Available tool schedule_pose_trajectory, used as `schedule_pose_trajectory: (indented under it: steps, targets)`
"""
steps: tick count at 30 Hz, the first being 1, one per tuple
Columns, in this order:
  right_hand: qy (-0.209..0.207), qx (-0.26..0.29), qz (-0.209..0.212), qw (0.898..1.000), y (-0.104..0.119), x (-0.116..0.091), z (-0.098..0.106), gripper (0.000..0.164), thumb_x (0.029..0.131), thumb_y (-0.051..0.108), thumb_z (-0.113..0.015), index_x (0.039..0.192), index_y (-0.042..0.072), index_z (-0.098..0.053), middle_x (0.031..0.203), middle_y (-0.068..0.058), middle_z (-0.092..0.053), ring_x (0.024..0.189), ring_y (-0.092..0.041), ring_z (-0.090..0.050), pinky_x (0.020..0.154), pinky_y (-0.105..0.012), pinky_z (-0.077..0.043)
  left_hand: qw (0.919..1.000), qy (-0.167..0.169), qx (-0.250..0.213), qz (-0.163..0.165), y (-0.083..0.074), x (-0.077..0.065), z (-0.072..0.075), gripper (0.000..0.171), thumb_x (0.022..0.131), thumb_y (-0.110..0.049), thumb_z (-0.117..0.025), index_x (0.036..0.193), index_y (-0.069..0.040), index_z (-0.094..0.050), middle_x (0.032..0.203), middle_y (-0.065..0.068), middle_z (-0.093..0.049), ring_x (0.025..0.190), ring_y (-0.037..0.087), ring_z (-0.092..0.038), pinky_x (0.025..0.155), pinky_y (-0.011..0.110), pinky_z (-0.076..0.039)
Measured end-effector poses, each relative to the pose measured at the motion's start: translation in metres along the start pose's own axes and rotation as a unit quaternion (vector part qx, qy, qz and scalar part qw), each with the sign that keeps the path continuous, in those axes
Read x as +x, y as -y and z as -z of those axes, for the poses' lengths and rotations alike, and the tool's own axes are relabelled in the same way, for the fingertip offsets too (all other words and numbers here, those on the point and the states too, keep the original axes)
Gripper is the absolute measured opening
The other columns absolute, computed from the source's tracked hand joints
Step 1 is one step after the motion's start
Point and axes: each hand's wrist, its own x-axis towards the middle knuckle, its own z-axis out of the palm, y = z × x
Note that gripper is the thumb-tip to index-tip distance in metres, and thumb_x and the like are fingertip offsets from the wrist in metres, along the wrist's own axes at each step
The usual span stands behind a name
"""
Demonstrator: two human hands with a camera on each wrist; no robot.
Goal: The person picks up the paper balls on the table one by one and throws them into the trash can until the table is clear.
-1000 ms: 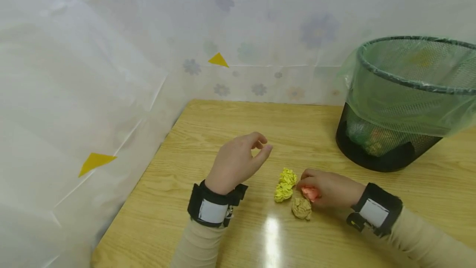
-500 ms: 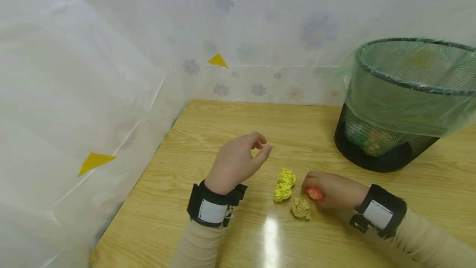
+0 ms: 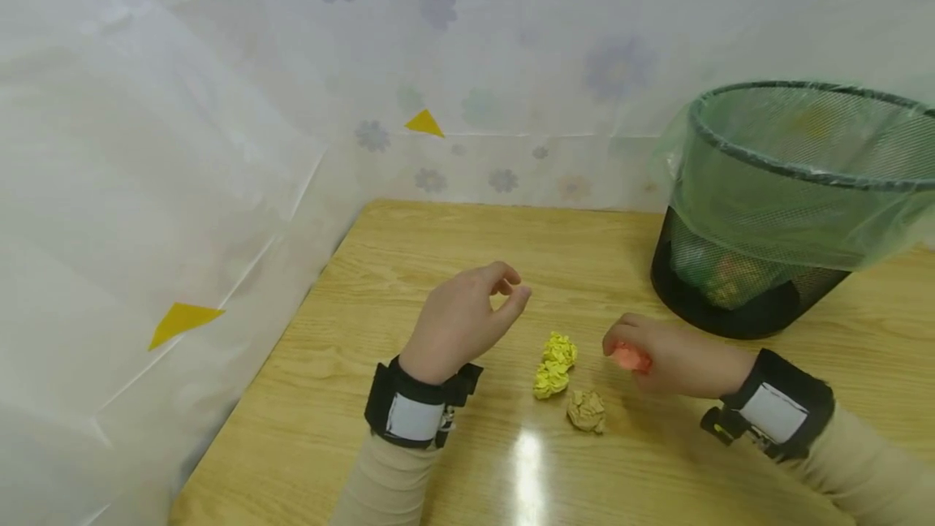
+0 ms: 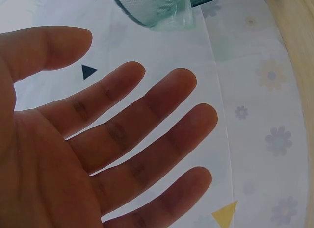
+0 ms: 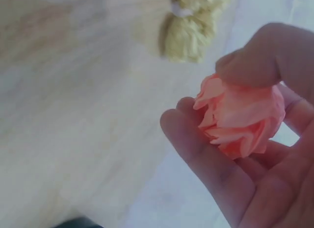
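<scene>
In the head view my right hand (image 3: 682, 355) holds a crumpled coral-pink paper ball (image 3: 631, 357) above the table. The right wrist view shows the same pink paper ball (image 5: 243, 115) pinched between thumb and fingers. To the left of that hand lie two crumpled yellow paper balls (image 3: 555, 365), touching each other. A tan crumpled paper ball (image 3: 587, 411) sits just in front of them. My left hand (image 3: 463, 319) hovers left of the balls with nothing in it. Its fingers are loosely spread in the left wrist view, palm (image 4: 49, 164) bare.
A black mesh wastebasket (image 3: 730, 282) lined with a green plastic bag (image 3: 774, 209) stands at the back right, with some crumpled pieces inside. White flowered sheeting (image 3: 511, 39) hangs behind and to the left of the wooden table (image 3: 438, 226).
My right hand has lifted the pink paper ball and drawn it right, away from the yellow and tan balls. The left hand has stayed nearly still.
</scene>
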Motion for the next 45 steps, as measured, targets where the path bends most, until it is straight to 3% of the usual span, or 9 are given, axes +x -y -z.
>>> schedule_pose_trajectory:
  steps: [5, 15, 30, 45]
  targets:
    - [0.000, -0.023, -0.013, 1.000, 0.004, -0.004, 0.015, 0.038, 0.070, -0.002, -0.068, 0.102, 0.017, -0.060, 0.098, 0.008, -0.054, 0.080, -0.005, -0.049, 0.065, -0.025, -0.044, 1.0000, -0.001, 0.001, -0.003, 0.001, 0.000, -0.001, 0.031, 0.095, -0.039, -0.051, 0.108, -0.015, -0.064, 0.096, 0.000, -0.067, 0.061, 0.009, -0.056, 0.048, 0.022, -0.040]
    - [-0.053, -0.068, 0.038, 0.996, 0.012, -0.010, 0.038, 0.040, 0.071, -0.005, -0.067, 0.100, 0.021, -0.058, 0.093, 0.012, -0.050, 0.074, -0.002, -0.044, 0.061, -0.020, -0.041, 1.0000, 0.005, 0.002, 0.001, 0.002, 0.000, -0.001, 0.033, 0.095, -0.041, -0.049, 0.109, -0.015, -0.064, 0.097, 0.000, -0.067, 0.062, 0.009, -0.056, 0.050, 0.023, -0.041]
    - [-0.070, -0.105, 0.020, 0.992, 0.018, -0.016, 0.067, 0.042, 0.073, -0.003, -0.071, 0.103, 0.022, -0.057, 0.094, 0.015, -0.049, 0.072, 0.001, -0.043, 0.058, -0.019, -0.039, 1.0000, 0.003, -0.001, -0.002, 0.001, 0.000, -0.002, 0.031, 0.095, -0.039, -0.051, 0.109, -0.015, -0.064, 0.098, 0.001, -0.067, 0.063, 0.011, -0.058, 0.051, 0.023, -0.042]
    - [-0.067, -0.129, 0.005, 0.989, 0.021, -0.018, 0.080, 0.040, 0.073, -0.001, -0.072, 0.106, 0.019, -0.060, 0.093, 0.015, -0.050, 0.071, 0.000, -0.043, 0.058, -0.020, -0.039, 1.0000, -0.001, -0.003, -0.007, 0.000, 0.001, -0.002, 0.029, 0.094, -0.038, -0.052, 0.108, -0.015, -0.064, 0.096, 0.001, -0.068, 0.061, 0.010, -0.057, 0.051, 0.024, -0.041]
